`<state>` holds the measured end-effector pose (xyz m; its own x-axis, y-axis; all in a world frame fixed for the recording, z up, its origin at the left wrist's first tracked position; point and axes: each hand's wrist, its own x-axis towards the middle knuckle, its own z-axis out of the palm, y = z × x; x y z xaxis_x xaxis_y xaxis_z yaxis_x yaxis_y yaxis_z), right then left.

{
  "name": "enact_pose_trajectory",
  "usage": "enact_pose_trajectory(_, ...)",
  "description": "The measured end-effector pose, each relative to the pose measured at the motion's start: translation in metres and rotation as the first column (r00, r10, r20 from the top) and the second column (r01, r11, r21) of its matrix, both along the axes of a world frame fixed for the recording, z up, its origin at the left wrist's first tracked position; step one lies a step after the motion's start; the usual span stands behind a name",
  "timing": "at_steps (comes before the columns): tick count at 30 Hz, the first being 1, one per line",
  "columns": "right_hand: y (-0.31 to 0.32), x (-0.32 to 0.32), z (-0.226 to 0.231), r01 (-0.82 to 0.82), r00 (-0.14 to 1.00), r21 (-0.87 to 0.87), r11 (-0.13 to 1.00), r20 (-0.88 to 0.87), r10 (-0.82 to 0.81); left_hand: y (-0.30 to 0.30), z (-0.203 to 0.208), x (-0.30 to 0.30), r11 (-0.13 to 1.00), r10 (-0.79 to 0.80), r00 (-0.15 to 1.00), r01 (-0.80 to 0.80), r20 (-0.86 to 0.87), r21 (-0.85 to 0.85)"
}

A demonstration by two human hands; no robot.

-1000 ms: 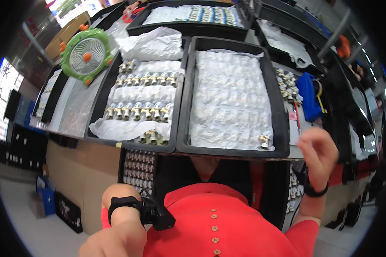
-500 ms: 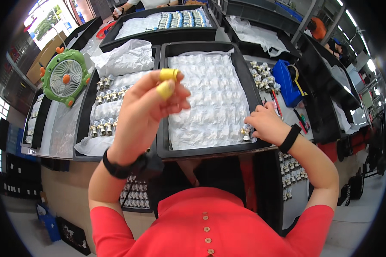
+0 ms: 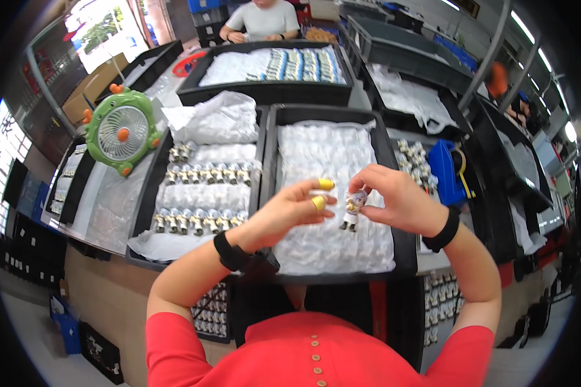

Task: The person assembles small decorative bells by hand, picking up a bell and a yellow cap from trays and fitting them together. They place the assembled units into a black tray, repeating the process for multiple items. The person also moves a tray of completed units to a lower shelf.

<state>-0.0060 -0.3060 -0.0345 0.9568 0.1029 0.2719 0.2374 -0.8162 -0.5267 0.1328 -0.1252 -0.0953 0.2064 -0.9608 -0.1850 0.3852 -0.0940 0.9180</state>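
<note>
A small figurine (image 3: pixel 351 211) with a pale head and white clothing is pinched between thumb and fingers of my right hand (image 3: pixel 397 201). It hangs upright over the right-hand black tray (image 3: pixel 403 248), which is lined with dimpled white paper (image 3: pixel 329 248). Just left of the figurine is my left hand (image 3: pixel 284 216), its fingers apart and nothing seen between them. Yellow covers wrap its thumb and a fingertip. Rows of similar figurines (image 3: pixel 206 174) lie in the left-hand black tray (image 3: pixel 150 222), with crumpled white paper (image 3: pixel 216 119) at its far end.
Loose figurines (image 3: pixel 414 161) are heaped right of the tray, beside a blue tape dispenser (image 3: pixel 447 171). A green fan (image 3: pixel 124 132) stands at the left. Beyond, another tray (image 3: pixel 265 92) holds blue-and-white pieces, and a person in a white shirt (image 3: pixel 265 22) sits behind it.
My right hand has lifted the figurine from the tray's near right corner and brought it toward the middle. My left hand has lowered and moved right, close to it. The view has tilted up.
</note>
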Motion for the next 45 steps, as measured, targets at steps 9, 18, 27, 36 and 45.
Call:
enact_pose_trajectory(9,0.017,0.053,-0.041,0.016,0.992,0.385,0.923,0.109,-0.062,-0.002,-0.014,0.029,0.982,0.031,0.997,-0.044,-0.071,-0.184)
enact_pose_trajectory(18,0.014,0.064,-0.074,0.062,0.984,0.556,0.829,0.103,-0.143,-0.006,-0.026,0.032,0.962,0.187,0.982,-0.179,0.020,-0.205)
enact_pose_trajectory(27,0.010,0.065,-0.084,0.076,0.993,0.651,0.755,0.018,-0.115,-0.009,-0.030,0.034,0.956,0.264,0.964,-0.262,0.000,-0.132)
enact_pose_trajectory(36,0.009,0.063,-0.084,0.062,0.997,0.647,0.760,-0.011,-0.071,-0.011,-0.036,0.037,0.957,0.260,0.965,-0.263,-0.040,-0.121)
enact_pose_trajectory(45,0.010,0.065,-0.087,0.077,0.997,0.624,0.778,-0.024,-0.080,-0.011,-0.041,0.038,0.956,0.263,0.962,-0.270,-0.067,-0.115)
